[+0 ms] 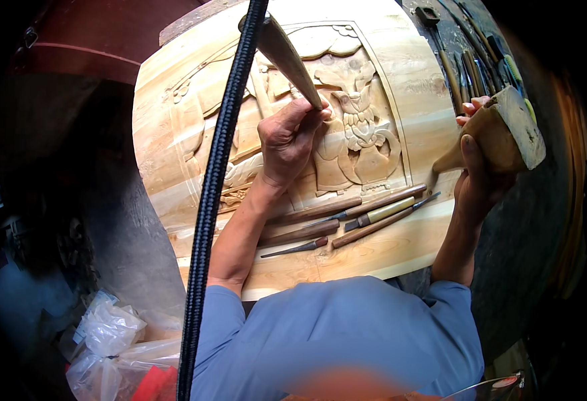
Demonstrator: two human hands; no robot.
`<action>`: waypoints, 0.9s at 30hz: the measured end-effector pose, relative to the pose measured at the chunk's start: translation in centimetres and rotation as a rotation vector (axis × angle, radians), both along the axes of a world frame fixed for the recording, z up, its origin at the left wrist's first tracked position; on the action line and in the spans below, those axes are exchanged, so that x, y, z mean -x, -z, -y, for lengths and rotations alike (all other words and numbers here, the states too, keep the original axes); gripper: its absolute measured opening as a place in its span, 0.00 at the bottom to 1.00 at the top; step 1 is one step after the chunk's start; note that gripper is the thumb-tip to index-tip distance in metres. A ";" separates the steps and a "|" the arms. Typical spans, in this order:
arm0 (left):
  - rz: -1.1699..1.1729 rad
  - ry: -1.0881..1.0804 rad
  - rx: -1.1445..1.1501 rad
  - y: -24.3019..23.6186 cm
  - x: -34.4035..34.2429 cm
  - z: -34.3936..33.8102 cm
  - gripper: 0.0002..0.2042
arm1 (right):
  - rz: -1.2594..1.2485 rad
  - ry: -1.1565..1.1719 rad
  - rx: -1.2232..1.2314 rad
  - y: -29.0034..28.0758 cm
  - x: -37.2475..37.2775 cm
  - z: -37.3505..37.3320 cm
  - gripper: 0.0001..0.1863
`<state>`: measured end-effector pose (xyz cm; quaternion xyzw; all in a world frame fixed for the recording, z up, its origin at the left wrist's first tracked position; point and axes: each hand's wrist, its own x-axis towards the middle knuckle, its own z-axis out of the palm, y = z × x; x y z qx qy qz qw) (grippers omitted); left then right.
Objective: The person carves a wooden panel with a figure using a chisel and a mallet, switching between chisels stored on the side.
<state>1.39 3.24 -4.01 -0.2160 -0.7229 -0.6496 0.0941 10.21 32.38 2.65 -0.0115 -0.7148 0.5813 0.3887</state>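
A pale wooden panel with a carved relief lies in front of me. My left hand is closed on a carving chisel over the middle of the relief. Its long wooden handle slants up to the left, while its cutting end is hidden by my fingers. Beside it, a carved animal-like figure stands out from the wood. My right hand grips a wooden mallet at the panel's right edge, apart from the chisel. Its pale, flat head end faces right.
Several carving chisels lie across the panel's near part. More tools rest on the dark surface at the far right. A black braided cord crosses the view in front of the panel. Clear plastic bags sit at lower left.
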 end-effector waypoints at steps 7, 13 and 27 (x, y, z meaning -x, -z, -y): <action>-0.006 -0.010 -0.008 0.4 0.1 -0.1 0.05 | 0.015 -0.035 0.014 -0.3 0.1 0.2 0.41; -0.001 -0.015 0.015 0.3 0.1 -0.2 0.05 | 0.023 -0.034 0.010 -0.4 -0.1 0.7 0.40; -0.099 -0.016 0.069 0.3 0.4 -0.4 0.05 | 0.101 0.009 -0.071 -0.5 -0.5 0.7 0.35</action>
